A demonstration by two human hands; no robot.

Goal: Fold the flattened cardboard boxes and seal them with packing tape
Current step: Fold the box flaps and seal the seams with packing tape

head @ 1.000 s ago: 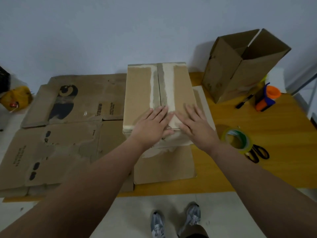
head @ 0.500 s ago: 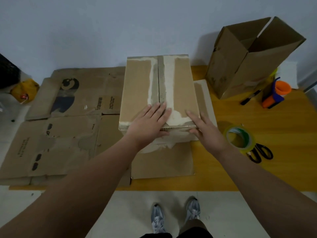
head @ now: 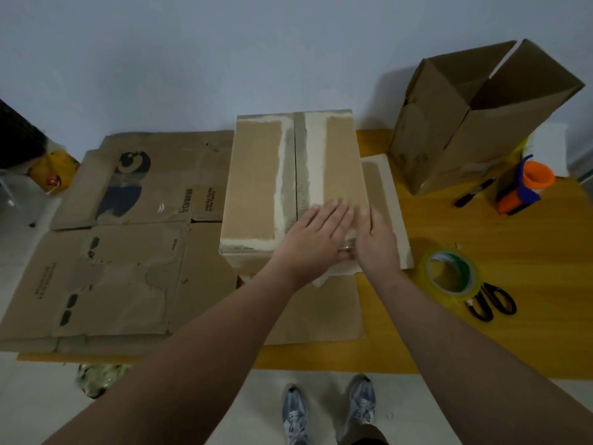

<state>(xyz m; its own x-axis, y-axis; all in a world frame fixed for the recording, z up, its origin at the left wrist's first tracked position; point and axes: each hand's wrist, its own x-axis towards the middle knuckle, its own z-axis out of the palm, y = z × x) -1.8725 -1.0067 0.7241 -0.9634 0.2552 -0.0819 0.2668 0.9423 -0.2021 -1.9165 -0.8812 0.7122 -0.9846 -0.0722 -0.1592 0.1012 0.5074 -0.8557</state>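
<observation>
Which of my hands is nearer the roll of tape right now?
Right. Your right hand rests on the closed box's near right corner, just left of the tape roll; your left hand lies beyond it.

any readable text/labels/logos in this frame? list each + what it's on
No text reads with certainty.
Upper flattened cardboard: two small rotated print blocks and a dark bird-like graphic; letters too blurred.
Lower flattened cardboard: a rotated print line by its left edge and one near its top; illegible.
Folded box, open box, tape roll: no print visible.
</observation>
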